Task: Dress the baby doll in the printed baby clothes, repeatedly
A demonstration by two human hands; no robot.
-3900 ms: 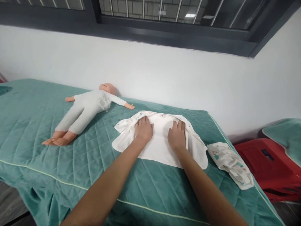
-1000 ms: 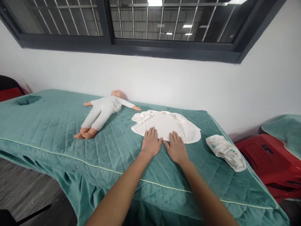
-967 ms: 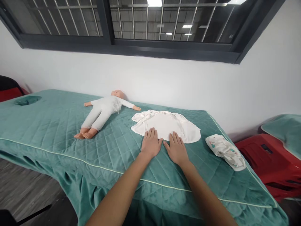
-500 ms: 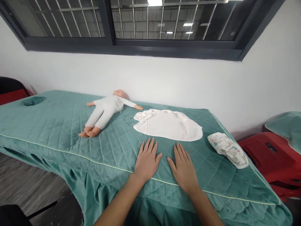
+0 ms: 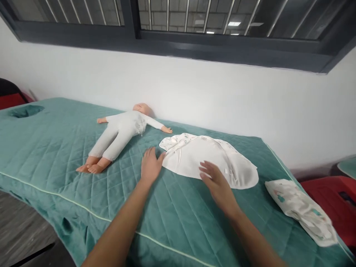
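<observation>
The white baby shirt [image 5: 194, 159] lies spread out just right of centre, there on the green quilted massage bed [image 5: 178, 226]. The left hand [image 5: 151, 167] is at its left edge, grip relaxed, holding nothing. The right hand [image 5: 218, 185] is over the near hem, grip slack and fingers parted, clasping nothing; from here I can't tell whether it touches. A doll [image 5: 124, 128] lies left of centre, a bundled printed cloth [image 5: 302, 211] lower right.
</observation>
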